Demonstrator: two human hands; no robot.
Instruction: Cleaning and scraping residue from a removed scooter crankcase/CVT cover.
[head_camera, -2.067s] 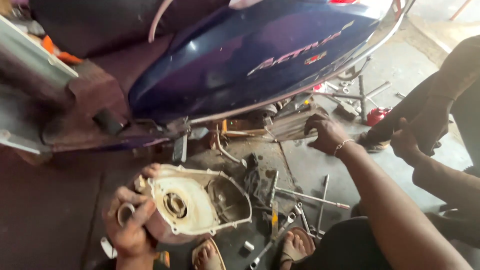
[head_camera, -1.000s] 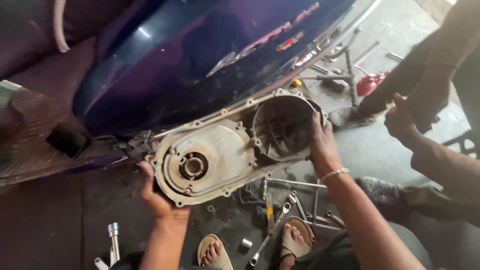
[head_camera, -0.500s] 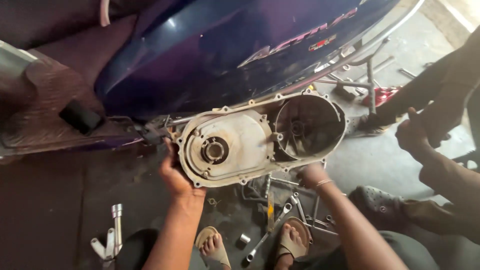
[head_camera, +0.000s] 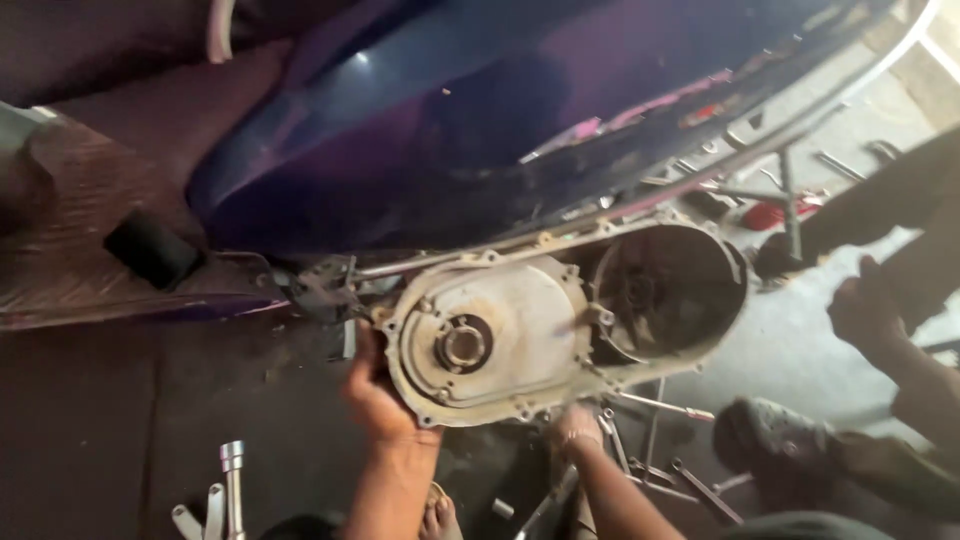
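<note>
The long, pale grey cast-metal engine cover (head_camera: 560, 325), oval in outline with bolt lugs all round its rim, is held up against the underside of the dark blue scooter body panel (head_camera: 480, 130), its open inner face turned toward the camera; this seems to be so that its rim lines up with the casing behind it. Everything below is placed from that cover. The left hand (head_camera: 375, 395) grips its lower left edge, fingers curled over the rim and palm underneath, which bears the weight of the heavier end with the round bearing boss (head_camera: 463, 345); the right hand (head_camera: 575, 425) presses at the cover's lower middle edge, but blur hides its fingers, so I cannot tell whether it is clamped on the rim or only pushing flat. The deep round bowl (head_camera: 668, 290) forms the cover's right end. Below the cover, on the grimy concrete floor (head_camera: 180, 420), lie long steel wrenches and rods (head_camera: 660, 450), kept within reach; lower left of the cover stands a chrome socket tool (head_camera: 232, 470). Right of the cover, another person's fist (head_camera: 865, 310) hovers, well apart from it; a black rubber footrest block (head_camera: 152, 250) juts out left of the cover.
</note>
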